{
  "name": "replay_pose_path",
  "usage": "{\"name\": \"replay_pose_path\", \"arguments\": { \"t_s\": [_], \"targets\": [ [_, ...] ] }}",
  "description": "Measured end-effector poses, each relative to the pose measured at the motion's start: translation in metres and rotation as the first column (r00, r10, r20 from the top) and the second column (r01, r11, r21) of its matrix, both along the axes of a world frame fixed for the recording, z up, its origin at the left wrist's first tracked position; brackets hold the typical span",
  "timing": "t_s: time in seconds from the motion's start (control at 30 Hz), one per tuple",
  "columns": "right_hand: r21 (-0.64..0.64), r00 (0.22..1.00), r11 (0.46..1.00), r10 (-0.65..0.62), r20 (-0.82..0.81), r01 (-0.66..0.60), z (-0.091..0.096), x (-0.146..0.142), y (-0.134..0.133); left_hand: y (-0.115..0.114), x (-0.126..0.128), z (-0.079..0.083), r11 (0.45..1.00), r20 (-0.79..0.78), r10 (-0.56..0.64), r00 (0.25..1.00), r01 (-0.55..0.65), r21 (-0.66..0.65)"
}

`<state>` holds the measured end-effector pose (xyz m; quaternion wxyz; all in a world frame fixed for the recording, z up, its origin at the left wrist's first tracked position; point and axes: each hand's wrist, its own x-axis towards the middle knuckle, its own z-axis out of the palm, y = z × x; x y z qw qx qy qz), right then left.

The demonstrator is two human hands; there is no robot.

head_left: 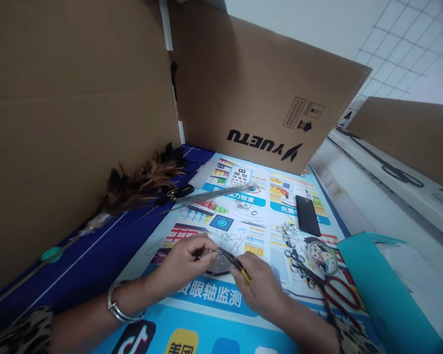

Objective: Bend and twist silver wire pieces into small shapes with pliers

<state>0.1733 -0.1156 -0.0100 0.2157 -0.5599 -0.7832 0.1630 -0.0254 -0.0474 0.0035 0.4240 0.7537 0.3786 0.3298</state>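
Note:
Over the printed mat, my left hand (192,253) pinches a small bent piece of thin wire (214,251) between thumb and fingertips. My right hand (258,285) is wrapped round the yellow-and-black handles of pliers (229,256), whose jaws reach the wire at my left fingertips. Whether the jaws are closed on it is too small to tell. Beyond my hands lies a bundle of long straight wires (221,193), with loose bent wire bits (239,236) nearer. To the right are small black rings (299,265) and a round clear dish (322,256) with printed figures under or in it.
Red-handled scissors (341,293) lie right of my right hand, beside a teal box (380,295). A black phone (307,215) rests farther back. A brown feather duster (140,189) lies along the left. Cardboard walls (258,83) stand behind and at the left.

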Motion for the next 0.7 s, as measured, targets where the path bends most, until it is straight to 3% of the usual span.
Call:
{"name": "replay_pose_path", "arguments": {
  "t_s": [0.23, 0.4, 0.7],
  "targets": [
    [-0.092, 1.000, 0.996, 0.016, -0.019, -0.017, 0.010, 0.002, 0.002, 0.004, -0.002, -0.004, 0.993, 0.036, -0.020, 0.999, 0.024, -0.115],
    [-0.060, 1.000, 0.998, 0.015, 0.006, -0.014, 0.009, 0.002, 0.002, 0.004, -0.003, -0.005, 1.000, -0.024, 0.004, 1.000, -0.004, -0.012],
    [0.052, 0.967, 0.995, -0.098, 0.237, 0.088, 0.002, -0.007, -0.003, -0.001, 0.000, -0.006, 0.990, -0.096, 0.090, 0.991, -0.078, 0.117]
  ]
}}
